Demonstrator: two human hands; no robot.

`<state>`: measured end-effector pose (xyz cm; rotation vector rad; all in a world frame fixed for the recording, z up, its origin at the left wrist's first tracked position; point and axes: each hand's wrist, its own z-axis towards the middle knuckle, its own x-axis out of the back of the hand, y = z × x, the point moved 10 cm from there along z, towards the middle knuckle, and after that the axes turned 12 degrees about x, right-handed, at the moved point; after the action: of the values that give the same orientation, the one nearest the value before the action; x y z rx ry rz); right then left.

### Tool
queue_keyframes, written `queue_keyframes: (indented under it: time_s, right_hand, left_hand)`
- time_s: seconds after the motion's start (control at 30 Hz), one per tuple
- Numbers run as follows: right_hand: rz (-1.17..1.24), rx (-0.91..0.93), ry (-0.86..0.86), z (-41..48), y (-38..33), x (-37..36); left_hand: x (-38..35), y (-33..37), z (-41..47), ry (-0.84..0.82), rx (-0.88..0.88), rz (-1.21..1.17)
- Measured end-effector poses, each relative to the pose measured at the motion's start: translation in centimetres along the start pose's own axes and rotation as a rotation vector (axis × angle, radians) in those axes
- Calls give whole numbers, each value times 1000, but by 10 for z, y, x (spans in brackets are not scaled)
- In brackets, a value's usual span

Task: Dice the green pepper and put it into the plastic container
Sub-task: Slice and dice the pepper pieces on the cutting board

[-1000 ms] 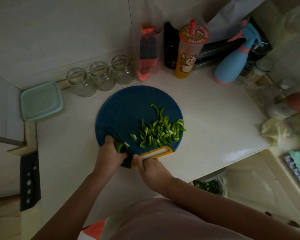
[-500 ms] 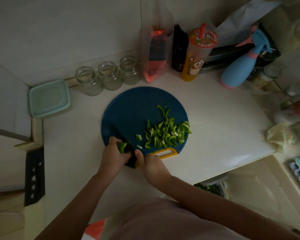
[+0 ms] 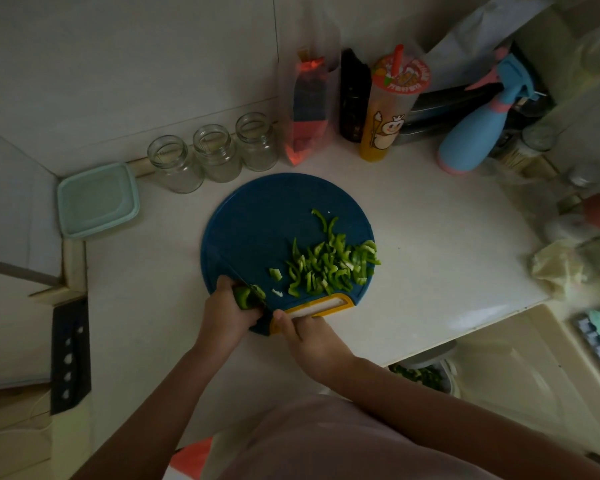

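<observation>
A round blue cutting board [image 3: 257,216] with a yellow handle slot lies on the white counter. A heap of cut green pepper strips [image 3: 329,265] covers its right half. At the board's near left edge my left hand [image 3: 224,315] pins a remaining piece of green pepper [image 3: 245,296]. My right hand [image 3: 312,341] grips a knife [image 3: 257,296], whose dark blade lies across that piece. A pale green plastic container [image 3: 96,200] with its lid on sits at the far left of the counter.
Three glass jars [image 3: 215,154] stand behind the board, then a bag, a dark bottle, a drink cup [image 3: 388,109] and a blue spray bottle [image 3: 478,133]. The sink [image 3: 520,375] lies to the right, with a bowl of greens [image 3: 420,372] below the counter edge.
The knife blade has come down on the pepper piece under my left hand. A small cut bit now lies beside it. The camera view shifted slightly.
</observation>
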<state>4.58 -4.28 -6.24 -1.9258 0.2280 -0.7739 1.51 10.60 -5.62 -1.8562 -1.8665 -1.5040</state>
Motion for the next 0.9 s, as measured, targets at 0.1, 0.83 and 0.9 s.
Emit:
queue_keyframes:
  time_s: [0.1, 0.83, 0.9]
  right_hand:
    - [-54, -22, 6, -1, 3, -1]
    - [-214, -120, -21, -1, 11, -5]
    - [-219, -119, -25, 3, 10, -4]
  left_hand:
    - [0, 0, 0, 8, -10, 1]
    - [-5, 8, 0, 24, -19, 71]
    - [-5, 6, 1, 15, -26, 64]
